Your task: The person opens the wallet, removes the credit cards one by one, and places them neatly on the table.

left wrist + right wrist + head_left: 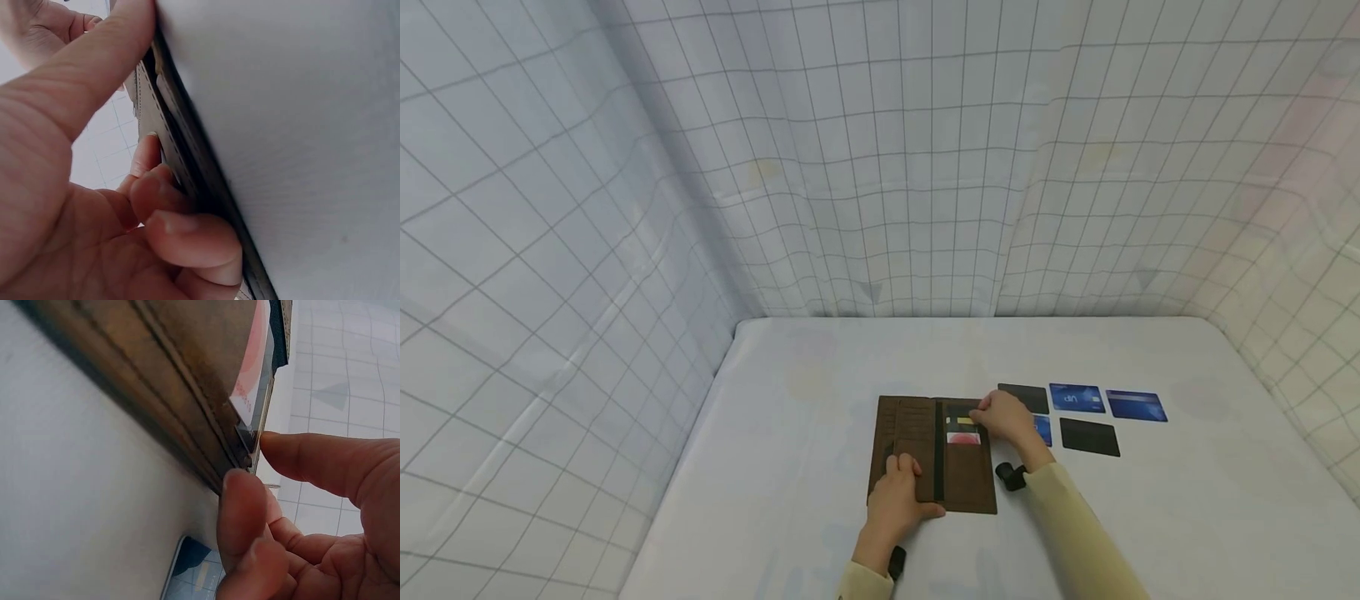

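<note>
An open brown wallet (917,433) lies flat on the white table. My left hand (897,498) holds its lower left part, fingers bent on the panel and thumb at the bottom edge. In the left wrist view, those fingers (194,244) curl against the wallet's edge (187,147). At the right panel's upper pocket, my right hand (1009,417) pinches the right end of a dark card (955,421) with a yellow patch. Just below it sits a white and pink card (962,438) in the wallet. The right wrist view shows the thumb (306,453) against the dark card's edge.
To the right of the wallet lie a black card (1090,437), a blue VIP card (1077,398) and another blue card (1137,406). Another dark card (1026,395) and a blue card (1042,429) are partly behind my right hand. White gridded curtains (880,167) surround the table.
</note>
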The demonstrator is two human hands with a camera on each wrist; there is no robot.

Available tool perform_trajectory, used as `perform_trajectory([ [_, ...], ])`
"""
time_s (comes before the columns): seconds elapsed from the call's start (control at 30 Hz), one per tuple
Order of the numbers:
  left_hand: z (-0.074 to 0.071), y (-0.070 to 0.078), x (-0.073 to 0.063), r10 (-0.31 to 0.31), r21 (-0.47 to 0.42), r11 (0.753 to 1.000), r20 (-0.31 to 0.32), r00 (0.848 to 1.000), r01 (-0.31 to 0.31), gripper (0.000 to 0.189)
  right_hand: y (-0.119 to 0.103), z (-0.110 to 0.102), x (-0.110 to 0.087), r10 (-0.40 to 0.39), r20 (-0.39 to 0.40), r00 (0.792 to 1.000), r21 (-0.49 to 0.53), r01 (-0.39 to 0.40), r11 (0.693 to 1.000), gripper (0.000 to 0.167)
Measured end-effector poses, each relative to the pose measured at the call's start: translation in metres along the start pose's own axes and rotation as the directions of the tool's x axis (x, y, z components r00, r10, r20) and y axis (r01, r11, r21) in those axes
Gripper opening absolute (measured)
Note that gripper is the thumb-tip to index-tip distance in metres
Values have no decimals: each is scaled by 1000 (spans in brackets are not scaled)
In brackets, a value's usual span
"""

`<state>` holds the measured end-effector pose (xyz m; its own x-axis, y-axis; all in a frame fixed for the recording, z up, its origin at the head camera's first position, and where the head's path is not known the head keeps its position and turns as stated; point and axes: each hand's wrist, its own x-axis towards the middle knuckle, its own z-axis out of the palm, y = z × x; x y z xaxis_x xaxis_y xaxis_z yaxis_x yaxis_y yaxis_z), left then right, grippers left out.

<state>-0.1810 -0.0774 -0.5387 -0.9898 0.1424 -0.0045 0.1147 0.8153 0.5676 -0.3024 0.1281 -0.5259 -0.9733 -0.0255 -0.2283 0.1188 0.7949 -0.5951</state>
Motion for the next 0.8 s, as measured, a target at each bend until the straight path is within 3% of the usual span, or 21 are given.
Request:
perform_trajectory([
  [0.57, 1, -1, 1, 2, -5, 1000, -25, 1000, -2, 62, -6, -2, 2, -6, -39, 999, -43, 5, 999, 17],
  [0.8, 2, 0, 0, 8, -20, 1000, -25, 1000, -8, 62, 3, 0, 7, -49, -29, 998, -31, 48, 998, 22],
])
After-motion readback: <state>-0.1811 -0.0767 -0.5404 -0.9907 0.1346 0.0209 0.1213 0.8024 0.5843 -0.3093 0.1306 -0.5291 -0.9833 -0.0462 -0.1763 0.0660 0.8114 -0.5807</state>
